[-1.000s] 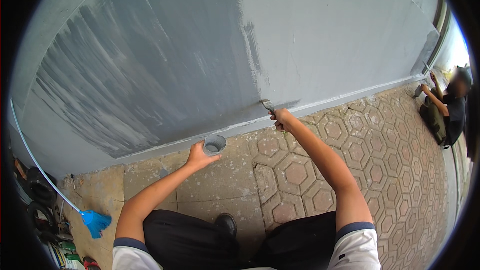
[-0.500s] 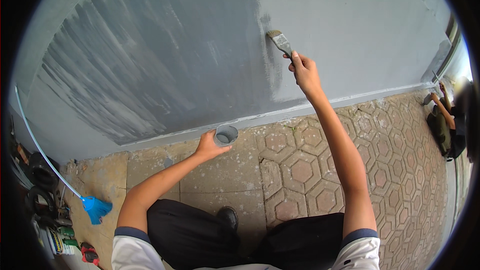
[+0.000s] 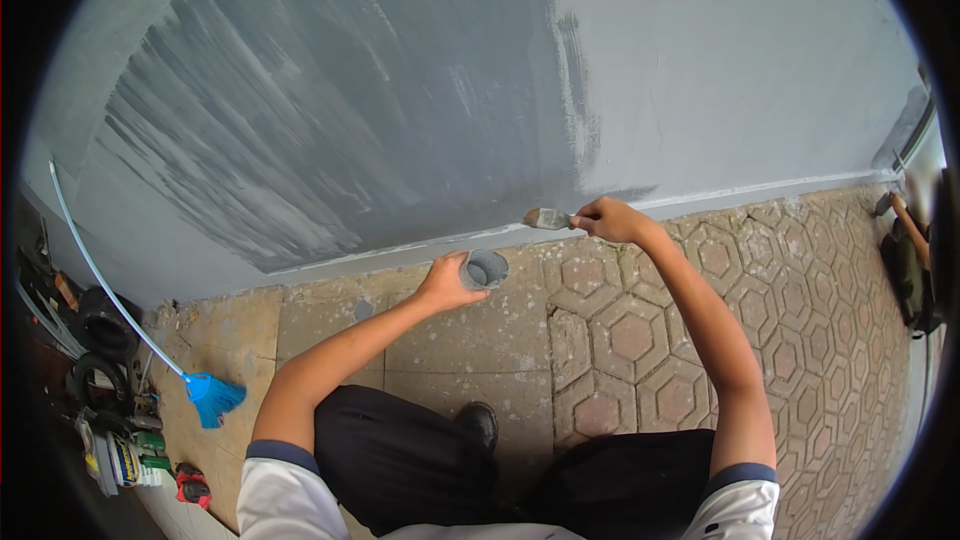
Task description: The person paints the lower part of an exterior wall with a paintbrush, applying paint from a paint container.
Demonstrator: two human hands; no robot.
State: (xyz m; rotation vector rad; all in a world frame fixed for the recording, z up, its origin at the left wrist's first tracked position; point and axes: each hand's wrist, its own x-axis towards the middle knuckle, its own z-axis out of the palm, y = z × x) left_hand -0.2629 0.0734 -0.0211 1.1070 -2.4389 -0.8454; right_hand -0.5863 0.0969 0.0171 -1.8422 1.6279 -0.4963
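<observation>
My right hand (image 3: 604, 220) pinched shut on brush (image 3: 547, 219), low by wall (image 3: 720, 70), contact unclear; my left hand (image 3: 448, 283) curled round grey cup (image 3: 490, 270) just below; best hold cup level, load bristles lightly, overlap ragged dark paint (image 3: 480, 120) edge evenly

The head camera, the left fisheye of a head-worn pair, looks steeply down and forward over the person's lap (image 3: 400, 450). Both arms (image 3: 735, 360) enter from the lower edge, quite near. The grey wall (image 3: 720, 60) spans the top, its base slanting upward to the right; paving (image 3: 800, 360) fills the lower right. Black corners round off the view.
</observation>
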